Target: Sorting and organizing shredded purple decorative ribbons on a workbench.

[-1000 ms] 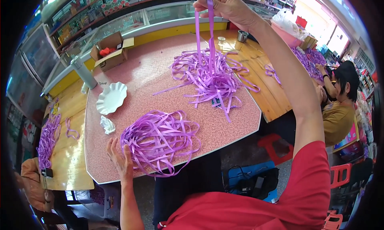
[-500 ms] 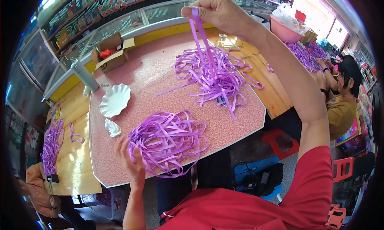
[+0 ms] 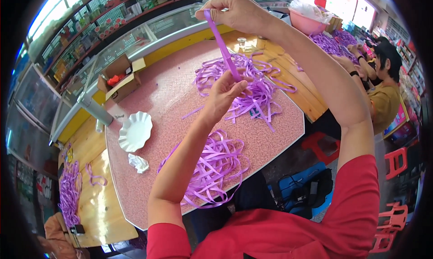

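Raised high over the far side of the table, my right hand (image 3: pixel 228 11) pinches the top of a purple ribbon (image 3: pixel 219 38). The ribbon hangs taut and slanting down to my left hand (image 3: pixel 227 88), whose fingers close around it lower down. Just behind and below that hand lies a tangled pile of purple ribbons (image 3: pixel 261 94). A second loose heap of ribbons (image 3: pixel 216 164) rests near the table's front edge, partly hidden by my left forearm.
On the pink table (image 3: pixel 158 92) stand a white scalloped dish (image 3: pixel 135 132), a crumpled white tissue (image 3: pixel 138 163) and an open cardboard box (image 3: pixel 122 81). A grey cylinder (image 3: pixel 95 109) stands at the left edge. More ribbons (image 3: pixel 70 191) lie on the left wooden table. A co-worker (image 3: pixel 385 83) sits at the right.
My left hand has left the near heap, moved up and right, and taken hold of the hanging ribbon. My right hand stays raised, still pinching the ribbon's top.
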`<state>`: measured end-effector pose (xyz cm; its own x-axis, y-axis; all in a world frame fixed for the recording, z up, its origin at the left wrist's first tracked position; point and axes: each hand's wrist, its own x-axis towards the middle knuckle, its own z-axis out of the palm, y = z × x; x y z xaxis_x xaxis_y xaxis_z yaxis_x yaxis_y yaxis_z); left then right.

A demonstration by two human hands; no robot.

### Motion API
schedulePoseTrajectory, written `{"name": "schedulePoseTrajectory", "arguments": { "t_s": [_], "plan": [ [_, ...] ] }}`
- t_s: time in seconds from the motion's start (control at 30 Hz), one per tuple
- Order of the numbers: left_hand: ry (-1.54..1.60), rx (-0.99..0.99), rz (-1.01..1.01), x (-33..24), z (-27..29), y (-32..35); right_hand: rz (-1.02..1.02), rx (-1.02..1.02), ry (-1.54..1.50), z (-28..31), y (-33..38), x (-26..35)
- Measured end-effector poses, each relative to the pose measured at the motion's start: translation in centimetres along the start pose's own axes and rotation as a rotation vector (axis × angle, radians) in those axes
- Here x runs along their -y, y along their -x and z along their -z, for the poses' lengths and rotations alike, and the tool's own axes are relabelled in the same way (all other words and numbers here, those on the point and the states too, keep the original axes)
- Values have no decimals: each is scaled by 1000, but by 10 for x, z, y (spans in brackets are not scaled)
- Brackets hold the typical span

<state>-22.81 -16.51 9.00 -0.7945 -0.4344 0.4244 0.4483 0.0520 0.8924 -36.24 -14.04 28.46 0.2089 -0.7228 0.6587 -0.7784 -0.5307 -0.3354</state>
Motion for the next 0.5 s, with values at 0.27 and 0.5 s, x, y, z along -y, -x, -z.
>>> {"name": "schedulePoseTrajectory", "arguments": {
  "t_s": [0.27, 0.5],
  "plan": [
    [-191, -92, 270, 46, 21, 1, 42, -349, 440, 29, -14, -92],
    [-1115, -243, 83, -5, 24, 4, -370, -125, -85, 44, 4, -95]
  ]
}}
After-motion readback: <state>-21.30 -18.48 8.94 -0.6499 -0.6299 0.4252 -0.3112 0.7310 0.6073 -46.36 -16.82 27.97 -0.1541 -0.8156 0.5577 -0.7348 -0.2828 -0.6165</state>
